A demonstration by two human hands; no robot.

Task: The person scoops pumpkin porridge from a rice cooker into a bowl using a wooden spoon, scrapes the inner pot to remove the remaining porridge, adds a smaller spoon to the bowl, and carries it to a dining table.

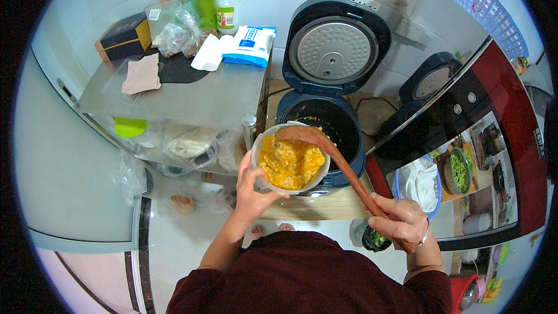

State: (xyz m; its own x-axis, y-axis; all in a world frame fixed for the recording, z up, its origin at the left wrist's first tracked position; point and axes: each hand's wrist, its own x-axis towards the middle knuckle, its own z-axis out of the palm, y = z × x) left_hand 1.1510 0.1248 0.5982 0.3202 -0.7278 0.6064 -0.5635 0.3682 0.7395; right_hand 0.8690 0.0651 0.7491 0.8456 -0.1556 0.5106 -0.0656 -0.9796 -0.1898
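In my left hand (253, 192) is a round, pale plastic bowl (328, 170), gripped by its left and lower rim. Yellow-orange food (287, 165), soft and lumpy, possibly a rice porridge, fills much of it. My right hand (399, 220) grips the handle of a long wooden spoon (348, 170). The spoon's head rests over the far side of the bowl, touching or just above the food. Behind and partly under the bowl stands a rice cooker (357, 157) with its lid (333, 48) raised. Bits of yellow food cling inside its dark pot (338, 117); the bowl hides part of it.
A steel-topped shelf unit (196, 100) on the left carries a box (124, 37), plastic bags, a white-and-blue packet (250, 46) and a folded cloth (142, 74). To the right stands a glossy dark-red cabinet (501, 74), its front reflecting the room. A small bin (375, 239) sits on the floor.
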